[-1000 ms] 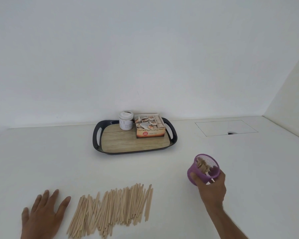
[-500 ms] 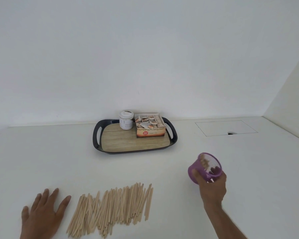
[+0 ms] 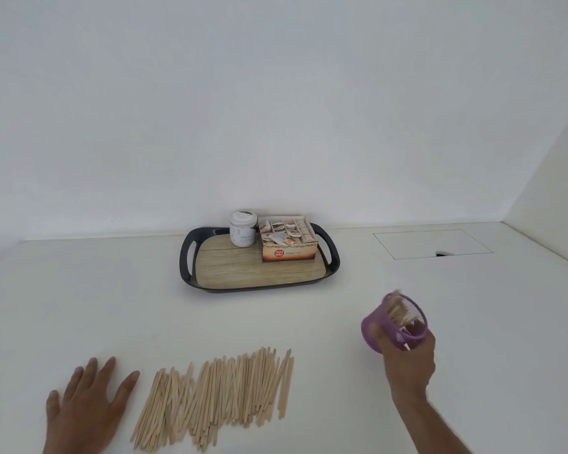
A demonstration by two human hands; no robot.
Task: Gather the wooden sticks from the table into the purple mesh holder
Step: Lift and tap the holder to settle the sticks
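Purple and full of tiny holes, the mesh holder (image 3: 393, 322) is tipped on its side in the person's right hand (image 3: 407, 358), down at about four o'clock on the white table (image 3: 79, 290). The fingers curl round its wall and the thumb presses the side facing us. Its open mouth points up and away, and a few sticks (image 3: 394, 312) show inside it, a bit blurry.

The wooden sticks (image 3: 217, 394) that are left lie in a long flat pile at six o'clock, near the front edge. They lie side by side, most of them leaning the same way, and some lie over others.

The left hand (image 3: 86, 404) rests flat on the table at about seven o'clock, just beside the left end of the pile. Its fingers are spread out straight and it holds nothing.

Farther back, at twelve o'clock, sits a dark tray (image 3: 187, 257) with a wood-look floor. On it stand a small white jar (image 3: 242, 228) and, touching its right side, an open box of tea bags (image 3: 287, 240). At two o'clock there is a thin square hatch (image 3: 430, 242) cut into the table top.
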